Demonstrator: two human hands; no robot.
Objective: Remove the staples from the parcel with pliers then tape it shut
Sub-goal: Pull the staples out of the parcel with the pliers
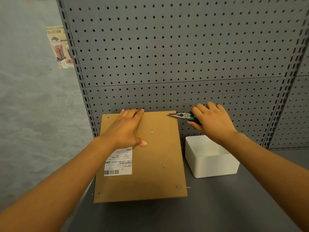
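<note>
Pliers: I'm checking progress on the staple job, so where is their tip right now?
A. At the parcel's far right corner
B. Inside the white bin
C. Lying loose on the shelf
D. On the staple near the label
A: the right hand holds the pliers with the tip at the far right corner of the parcel, away from the white bin.

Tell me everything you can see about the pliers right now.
The pliers are long-nosed, with bare metal jaws and green-and-black handles. They lie roughly level, tips pointing left onto the far right corner of the brown parcel, jaws together. The right hand grips the handles, hiding most of them. Nothing else touches them that I can see. The grey pegboard stands behind.
</note>
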